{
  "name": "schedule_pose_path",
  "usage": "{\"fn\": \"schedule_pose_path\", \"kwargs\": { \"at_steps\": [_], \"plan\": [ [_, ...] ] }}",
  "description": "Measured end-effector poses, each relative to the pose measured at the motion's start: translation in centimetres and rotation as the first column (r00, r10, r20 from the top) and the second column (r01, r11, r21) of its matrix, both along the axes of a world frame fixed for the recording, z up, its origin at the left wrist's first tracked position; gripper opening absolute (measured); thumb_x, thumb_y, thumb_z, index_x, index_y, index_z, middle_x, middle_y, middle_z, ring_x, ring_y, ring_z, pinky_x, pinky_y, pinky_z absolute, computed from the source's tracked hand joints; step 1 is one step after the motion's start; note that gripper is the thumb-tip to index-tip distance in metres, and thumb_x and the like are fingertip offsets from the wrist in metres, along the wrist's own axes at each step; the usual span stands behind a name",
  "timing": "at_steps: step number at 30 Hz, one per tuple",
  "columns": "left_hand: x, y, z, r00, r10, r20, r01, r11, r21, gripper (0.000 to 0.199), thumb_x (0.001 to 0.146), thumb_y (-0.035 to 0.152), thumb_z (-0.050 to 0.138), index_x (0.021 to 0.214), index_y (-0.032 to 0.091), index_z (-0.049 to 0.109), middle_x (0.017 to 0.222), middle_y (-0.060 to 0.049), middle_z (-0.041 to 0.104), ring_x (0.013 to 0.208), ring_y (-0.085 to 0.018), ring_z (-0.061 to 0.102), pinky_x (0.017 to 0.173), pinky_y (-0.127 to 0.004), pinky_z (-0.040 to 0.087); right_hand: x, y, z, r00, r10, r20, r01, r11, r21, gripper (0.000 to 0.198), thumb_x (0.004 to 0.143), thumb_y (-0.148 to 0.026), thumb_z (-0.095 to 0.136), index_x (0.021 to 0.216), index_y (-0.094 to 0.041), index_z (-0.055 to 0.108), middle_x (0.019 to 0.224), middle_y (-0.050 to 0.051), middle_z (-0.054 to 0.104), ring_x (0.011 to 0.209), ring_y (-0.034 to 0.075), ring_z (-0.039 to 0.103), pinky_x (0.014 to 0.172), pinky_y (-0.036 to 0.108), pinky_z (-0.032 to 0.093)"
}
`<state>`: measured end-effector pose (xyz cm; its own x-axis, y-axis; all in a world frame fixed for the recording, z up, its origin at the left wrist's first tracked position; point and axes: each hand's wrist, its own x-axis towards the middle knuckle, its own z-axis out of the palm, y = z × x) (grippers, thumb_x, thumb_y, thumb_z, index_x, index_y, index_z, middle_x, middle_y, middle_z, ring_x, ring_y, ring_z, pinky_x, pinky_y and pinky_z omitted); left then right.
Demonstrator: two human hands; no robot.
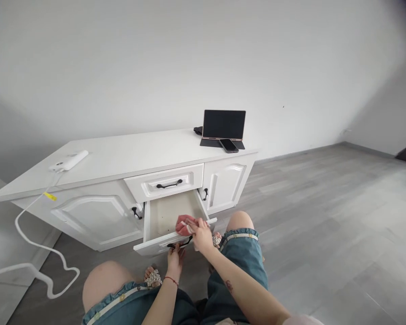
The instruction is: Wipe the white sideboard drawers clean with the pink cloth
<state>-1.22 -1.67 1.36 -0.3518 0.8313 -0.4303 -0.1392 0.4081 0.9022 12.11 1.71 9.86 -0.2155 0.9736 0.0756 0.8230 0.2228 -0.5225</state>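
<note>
The lower drawer (pixel 176 212) of the white cabinet is pulled out, and its pale inside shows. My left hand (pixel 176 258) is below the drawer front, fingers closed on the black drawer handle (pixel 186 242). In my right hand (pixel 202 235) is a bunched pinkish-red cloth (pixel 183 224) with some white on it. The cloth lies against the top edge of the drawer front, just above the handle. My right fingers are closed around it, and part of the cloth is hidden by them.
On the white cabinet (pixel 131 151) stand a tablet (pixel 224 124) in a folding case, a phone (pixel 228 145) and a dark item (pixel 198 131). A white power strip (pixel 69 161) sits at left, its cord (pixel 37 243) hanging to the floor. My knees flank the drawer.
</note>
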Motion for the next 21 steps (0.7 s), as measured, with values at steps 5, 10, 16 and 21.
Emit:
{"fn": "schedule_pose_path", "kwargs": {
  "at_steps": [5, 10, 16, 21],
  "plan": [
    [0.0, 0.6, -0.1, 0.911, 0.304, 0.280, -0.255, 0.947, -0.195, 0.018, 0.088, 0.010, 0.053, 0.075, 0.021, 0.048, 0.087, -0.010, 0.071, 0.093, -0.025, 0.071, 0.073, -0.036, 0.057, 5.3, 1.1, -0.8, 0.979, -0.201, -0.037, 0.199, 0.979, -0.044, 0.069, 0.079, -0.004, 0.044, 0.137, -0.038, 0.059, 0.123, 0.008, 0.051, 0.115, 0.025, 0.050, 0.099, 0.033, 0.039],
    [-0.3, 0.8, 0.8, 0.831, 0.390, 0.396, -0.288, 0.911, -0.294, 0.017, 0.083, 0.005, 0.059, 0.078, 0.019, 0.051, 0.107, -0.015, 0.070, 0.112, -0.028, 0.065, 0.082, -0.038, 0.056, 6.1, 2.3, -1.9, 0.972, -0.218, -0.090, 0.210, 0.974, -0.087, 0.059, 0.079, -0.005, 0.044, 0.126, -0.029, 0.069, 0.119, 0.009, 0.051, 0.109, 0.024, 0.051, 0.101, 0.033, 0.042],
    [-0.2, 0.7, 1.4, 0.793, 0.432, 0.430, -0.312, 0.893, -0.323, 0.016, 0.080, 0.003, 0.061, 0.081, 0.017, 0.054, 0.117, -0.018, 0.068, 0.117, -0.030, 0.063, 0.080, -0.039, 0.056, 6.1, 2.9, -2.4, 0.969, -0.222, -0.109, 0.212, 0.972, -0.100, 0.059, 0.075, -0.002, 0.045, 0.122, -0.027, 0.071, 0.116, 0.009, 0.052, 0.108, 0.022, 0.053, 0.099, 0.032, 0.045],
    [-0.2, 0.7, 1.5, 0.773, 0.454, 0.442, -0.333, 0.885, -0.327, 0.020, 0.078, 0.003, 0.063, 0.083, 0.018, 0.052, 0.118, -0.020, 0.067, 0.120, -0.033, 0.062, 0.077, -0.038, 0.058, 6.3, 2.9, -1.5, 0.975, -0.200, -0.098, 0.188, 0.975, -0.118, 0.062, 0.073, -0.001, 0.045, 0.122, -0.027, 0.071, 0.114, 0.008, 0.052, 0.106, 0.021, 0.055, 0.098, 0.030, 0.045]
  ]
}}
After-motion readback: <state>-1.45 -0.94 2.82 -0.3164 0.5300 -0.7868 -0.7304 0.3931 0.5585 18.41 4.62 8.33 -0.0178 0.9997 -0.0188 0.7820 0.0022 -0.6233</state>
